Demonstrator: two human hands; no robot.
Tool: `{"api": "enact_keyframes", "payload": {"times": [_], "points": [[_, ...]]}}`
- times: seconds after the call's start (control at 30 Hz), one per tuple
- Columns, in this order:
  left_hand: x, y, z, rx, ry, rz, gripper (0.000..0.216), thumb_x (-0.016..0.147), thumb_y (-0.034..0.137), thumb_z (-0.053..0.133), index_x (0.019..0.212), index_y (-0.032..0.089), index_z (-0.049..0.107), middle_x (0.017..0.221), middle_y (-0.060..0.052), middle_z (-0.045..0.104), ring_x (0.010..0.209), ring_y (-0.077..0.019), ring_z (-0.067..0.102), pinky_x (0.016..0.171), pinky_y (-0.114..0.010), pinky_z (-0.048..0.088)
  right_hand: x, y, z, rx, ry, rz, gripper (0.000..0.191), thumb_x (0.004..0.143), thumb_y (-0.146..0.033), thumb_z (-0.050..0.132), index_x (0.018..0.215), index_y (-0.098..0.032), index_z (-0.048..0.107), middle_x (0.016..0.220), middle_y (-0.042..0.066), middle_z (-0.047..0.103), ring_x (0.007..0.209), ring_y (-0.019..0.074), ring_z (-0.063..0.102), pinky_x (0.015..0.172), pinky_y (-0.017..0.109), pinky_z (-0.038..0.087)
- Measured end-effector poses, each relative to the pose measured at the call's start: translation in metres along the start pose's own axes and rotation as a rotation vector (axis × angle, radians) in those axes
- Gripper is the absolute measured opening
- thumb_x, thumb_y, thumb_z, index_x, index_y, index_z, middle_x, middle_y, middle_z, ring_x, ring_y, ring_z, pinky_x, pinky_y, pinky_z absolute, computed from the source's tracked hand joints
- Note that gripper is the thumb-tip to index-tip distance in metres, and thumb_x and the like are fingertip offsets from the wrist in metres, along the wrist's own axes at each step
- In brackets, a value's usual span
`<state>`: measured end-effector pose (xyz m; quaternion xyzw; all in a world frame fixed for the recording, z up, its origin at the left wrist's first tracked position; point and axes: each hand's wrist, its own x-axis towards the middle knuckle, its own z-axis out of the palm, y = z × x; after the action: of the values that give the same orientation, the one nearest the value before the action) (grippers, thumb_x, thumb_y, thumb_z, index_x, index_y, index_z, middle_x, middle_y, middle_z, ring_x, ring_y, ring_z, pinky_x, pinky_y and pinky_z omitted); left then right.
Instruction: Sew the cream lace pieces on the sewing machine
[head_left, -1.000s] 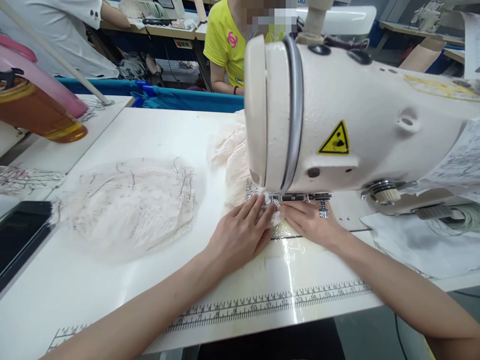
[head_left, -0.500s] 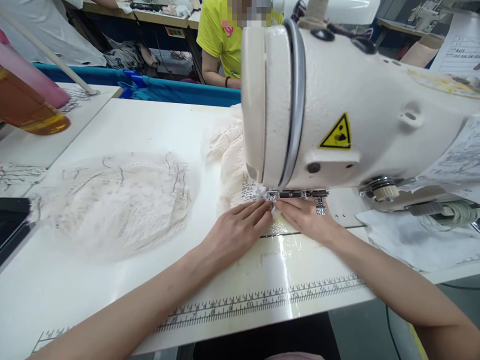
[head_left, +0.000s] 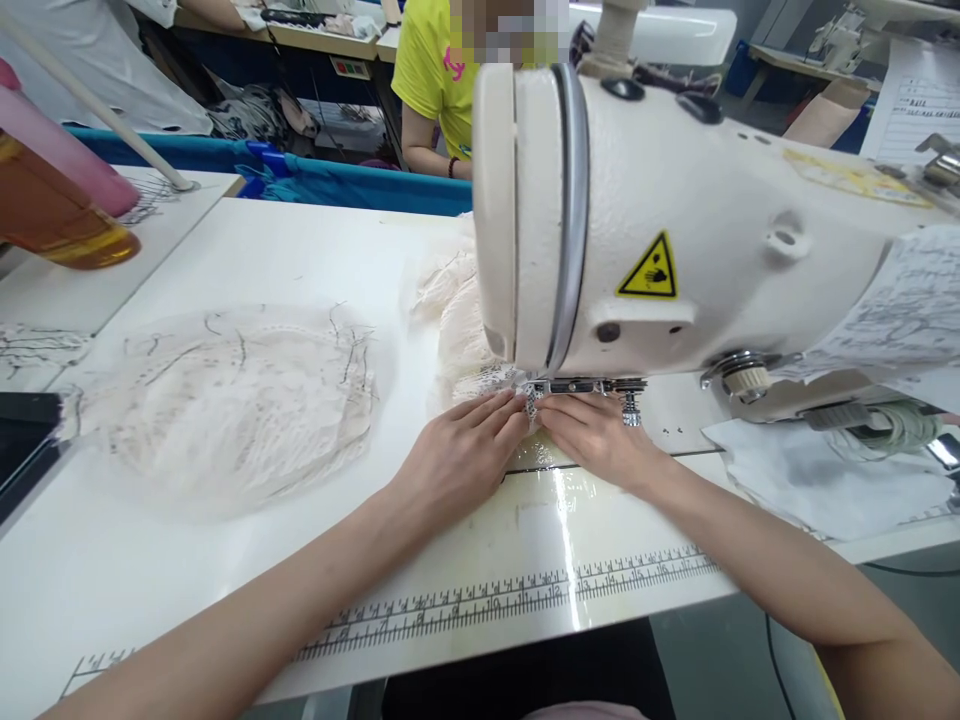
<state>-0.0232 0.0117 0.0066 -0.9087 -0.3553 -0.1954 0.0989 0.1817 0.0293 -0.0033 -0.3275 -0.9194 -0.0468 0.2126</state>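
Note:
Under the needle end of the white sewing machine [head_left: 675, 210] lies a gathered cream lace fabric [head_left: 461, 335], partly hidden by the machine head. My left hand [head_left: 465, 440] rests flat on its near edge, fingers stretched out and close together, left of the presser foot. On the other side, my right hand [head_left: 596, 432] lies low with extended fingers, their tips touching the narrow lace strip between the hands. Part of the right hand is behind the metal attachment [head_left: 631, 405]. Both sets of fingertips almost meet at the foot; the needle point cannot be made out.
Another sheer cream piece with dark loose threads [head_left: 240, 410] lies on the white table [head_left: 360, 560] at left. A ruler strip [head_left: 495, 605] runs along the front edge. White cloth [head_left: 832, 480] sits at right. A person in a yellow shirt [head_left: 431, 90] is beyond the table.
The machine and both hands appear slightly farther left as the view shifts. My fingertips stay beside the presser foot, and a little more patterned lace shows between them.

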Motion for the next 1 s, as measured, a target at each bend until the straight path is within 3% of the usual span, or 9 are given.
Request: {"api": "enact_keyframes", "payload": {"times": [0.17, 0.3, 0.4, 0.6, 0.67, 0.73, 0.83, 0.9, 1.0], "points": [[0.002, -0.002, -0.007, -0.038, 0.045, -0.068, 0.02, 0.077, 0.013, 0.049, 0.094, 0.015, 0.061, 0.102, -0.009, 0.07, 0.096, -0.0236, 0.065, 0.089, -0.04, 0.052, 0.002, -0.002, 0.002, 0.108, 0.01, 0.012, 0.017, 0.091, -0.017, 0.044, 0.089, -0.02, 0.06, 0.083, -0.001, 0.066, 0.082, 0.0128, 0.057, 0.067, 0.026, 0.042], [0.003, -0.006, -0.011, 0.04, 0.088, 0.045, 0.012, 0.08, 0.014, 0.049, 0.08, 0.018, 0.06, 0.077, -0.002, 0.067, 0.075, -0.019, 0.061, 0.083, -0.039, 0.05, -0.003, -0.003, 0.003, 0.14, 0.064, -0.05, 0.016, 0.091, -0.017, 0.043, 0.095, -0.02, 0.058, 0.08, -0.002, 0.064, 0.081, 0.0128, 0.057, 0.067, 0.027, 0.038], [0.002, -0.007, -0.011, 0.077, 0.091, 0.089, 0.016, 0.083, 0.014, 0.048, 0.074, 0.02, 0.059, 0.072, 0.0, 0.065, 0.072, -0.017, 0.058, 0.083, -0.037, 0.048, -0.004, -0.004, 0.0, 0.113, 0.078, -0.069, 0.017, 0.09, -0.02, 0.046, 0.101, -0.021, 0.058, 0.083, -0.002, 0.065, 0.085, 0.0141, 0.057, 0.068, 0.029, 0.038], [0.0, -0.004, -0.012, 0.108, 0.104, 0.104, 0.019, 0.085, 0.014, 0.047, 0.072, 0.02, 0.059, 0.07, 0.0, 0.064, 0.07, -0.0166, 0.057, 0.078, -0.036, 0.048, 0.003, -0.009, -0.009, 0.151, 0.238, -0.229, 0.01, 0.087, -0.018, 0.057, 0.08, -0.023, 0.063, 0.078, -0.004, 0.067, 0.089, 0.0123, 0.06, 0.093, 0.034, 0.045], [0.0, -0.004, -0.012, 0.087, 0.084, 0.118, 0.018, 0.087, 0.016, 0.047, 0.075, 0.019, 0.061, 0.076, -0.002, 0.067, 0.074, -0.0183, 0.06, 0.077, -0.037, 0.05, 0.004, -0.009, -0.009, 0.171, 0.262, -0.258, 0.01, 0.086, -0.017, 0.059, 0.079, -0.023, 0.064, 0.08, -0.005, 0.069, 0.09, 0.0111, 0.061, 0.096, 0.034, 0.047], [-0.001, -0.004, -0.01, 0.036, 0.038, 0.132, 0.019, 0.089, 0.018, 0.045, 0.086, 0.017, 0.063, 0.096, -0.007, 0.07, 0.092, -0.0214, 0.063, 0.084, -0.038, 0.051, 0.002, -0.008, -0.008, 0.168, 0.262, -0.271, 0.007, 0.085, -0.017, 0.061, 0.084, -0.023, 0.065, 0.085, -0.004, 0.071, 0.091, 0.011, 0.063, 0.09, 0.031, 0.051], [-0.003, -0.006, -0.005, -0.036, -0.033, 0.143, 0.031, 0.092, 0.022, 0.041, 0.114, 0.01, 0.059, 0.128, -0.014, 0.059, 0.121, -0.0244, 0.053, 0.102, -0.04, 0.045, -0.002, -0.007, -0.006, 0.16, 0.231, -0.269, 0.011, 0.083, -0.015, 0.062, 0.09, -0.022, 0.066, 0.088, -0.004, 0.073, 0.091, 0.0119, 0.065, 0.081, 0.028, 0.055], [-0.006, -0.009, -0.001, -0.054, -0.09, 0.125, 0.042, 0.093, 0.025, 0.04, 0.129, 0.005, 0.049, 0.136, -0.016, 0.052, 0.127, -0.0251, 0.048, 0.106, -0.04, 0.042, -0.003, -0.007, -0.005, 0.174, 0.224, -0.269, 0.013, 0.083, -0.014, 0.062, 0.091, -0.022, 0.066, 0.087, -0.005, 0.074, 0.088, 0.012, 0.066, 0.079, 0.029, 0.056], [-0.008, -0.013, 0.002, -0.063, -0.186, 0.084, 0.051, 0.09, 0.027, 0.043, 0.138, 0.008, 0.042, 0.14, -0.014, 0.048, 0.129, -0.026, 0.046, 0.107, -0.041, 0.042, -0.003, -0.007, -0.005, 0.208, 0.249, -0.272, 0.011, 0.082, -0.013, 0.063, 0.09, -0.02, 0.067, 0.085, -0.004, 0.074, 0.083, 0.0109, 0.067, 0.08, 0.028, 0.056]]}}
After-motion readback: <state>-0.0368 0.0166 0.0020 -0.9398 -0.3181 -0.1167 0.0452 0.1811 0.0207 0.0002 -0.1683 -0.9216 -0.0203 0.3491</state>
